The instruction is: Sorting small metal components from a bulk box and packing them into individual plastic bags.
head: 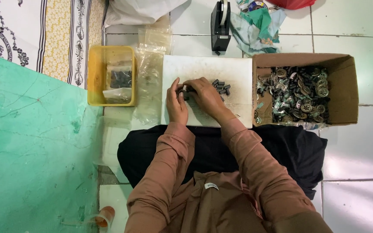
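Pinching one small dark part (185,92), orientation unclear, both hands' fingers (180,92) closed over white board (195,69).

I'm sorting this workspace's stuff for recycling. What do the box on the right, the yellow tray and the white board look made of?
The box looks like brown corrugated cardboard, matte, with folded flaps. The yellow tray seems glossy, slightly see-through plastic. The white board under the left hand and right hand is smooth and scuffed grey, probably plastic, though painted wood can't be ruled out.
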